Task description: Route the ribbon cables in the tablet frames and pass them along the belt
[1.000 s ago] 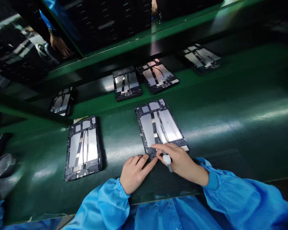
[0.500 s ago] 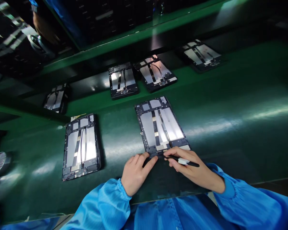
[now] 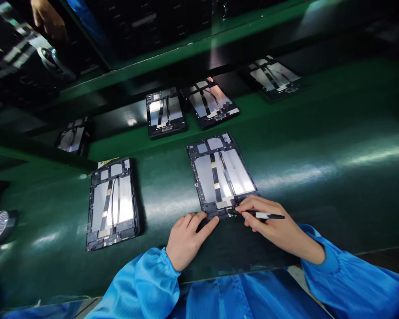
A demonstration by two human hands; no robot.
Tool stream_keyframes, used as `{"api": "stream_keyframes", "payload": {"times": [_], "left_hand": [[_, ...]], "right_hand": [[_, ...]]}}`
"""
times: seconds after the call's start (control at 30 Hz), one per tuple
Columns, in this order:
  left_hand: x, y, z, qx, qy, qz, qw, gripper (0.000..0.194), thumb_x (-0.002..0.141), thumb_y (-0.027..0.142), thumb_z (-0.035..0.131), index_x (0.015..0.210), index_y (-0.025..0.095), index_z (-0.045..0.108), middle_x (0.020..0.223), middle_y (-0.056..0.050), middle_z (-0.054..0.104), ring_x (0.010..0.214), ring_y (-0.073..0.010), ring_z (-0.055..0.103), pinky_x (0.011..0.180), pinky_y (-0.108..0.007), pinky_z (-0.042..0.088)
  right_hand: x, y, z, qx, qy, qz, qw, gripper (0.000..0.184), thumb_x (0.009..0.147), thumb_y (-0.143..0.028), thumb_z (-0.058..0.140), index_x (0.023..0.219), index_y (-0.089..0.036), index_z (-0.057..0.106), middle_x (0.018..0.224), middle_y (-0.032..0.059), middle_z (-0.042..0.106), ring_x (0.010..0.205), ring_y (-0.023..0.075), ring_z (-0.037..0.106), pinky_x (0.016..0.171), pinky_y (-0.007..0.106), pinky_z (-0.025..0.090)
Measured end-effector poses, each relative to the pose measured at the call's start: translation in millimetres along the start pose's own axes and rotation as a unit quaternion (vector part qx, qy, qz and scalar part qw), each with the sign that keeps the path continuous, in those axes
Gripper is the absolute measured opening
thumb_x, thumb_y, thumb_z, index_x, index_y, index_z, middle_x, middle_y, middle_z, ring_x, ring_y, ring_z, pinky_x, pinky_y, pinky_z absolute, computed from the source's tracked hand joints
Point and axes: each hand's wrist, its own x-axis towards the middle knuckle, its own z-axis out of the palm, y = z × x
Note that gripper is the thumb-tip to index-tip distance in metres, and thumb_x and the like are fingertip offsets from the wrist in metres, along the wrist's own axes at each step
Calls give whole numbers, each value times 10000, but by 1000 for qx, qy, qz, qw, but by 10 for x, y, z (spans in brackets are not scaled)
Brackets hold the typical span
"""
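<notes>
Tablet (image 3: pixel 225 175) at two hands (image 3: pixel 188 241), one tool (image 3: pixel 263 215), five-plus other tablets (image 3: pixel 112 204)

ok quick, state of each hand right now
Left hand: open, at the near edge of the tablet
Right hand: closed, holding a slim black-and-white tool

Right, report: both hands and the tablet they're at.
Left hand at near edge of opened tablet. Right hand grips black-and-white tool at same edge. Tablet's near right corner hidden behind right hand.
</notes>
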Motion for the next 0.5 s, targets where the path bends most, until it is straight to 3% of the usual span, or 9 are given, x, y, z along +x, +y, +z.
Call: {"api": "stream_keyframes", "payload": {"times": [0.1,0.3,0.5], "left_hand": [[-33,-33,-27,-13,9,16,1000,381,986,108,455,1343,208,543,1206,-74,562,1014,-192,519,823,-316,449],[-46,-52,-50,-20,17,19,999,344,990,139,466,1308,210,576,1203,-65,585,1045,-194,528,833,-316,455],[-31,-54,-46,-17,23,15,999,345,987,141,473,1304,217,585,1199,-65,600,1035,-187,548,818,-312,470]], "right_hand": [[-15,-21,41,41,-23,5,999,171,971,-262,544,1058,-195,675,866,22,687,662,89,661,567,163,541],[9,-54,145,10,-86,-80,993,185,965,-202,564,1121,-230,658,1069,-4,702,1005,106,662,900,200,513],[14,-60,137,-6,-111,-82,990,170,971,-233,546,1103,-222,652,1055,11,693,1010,137,653,898,254,517]]}}
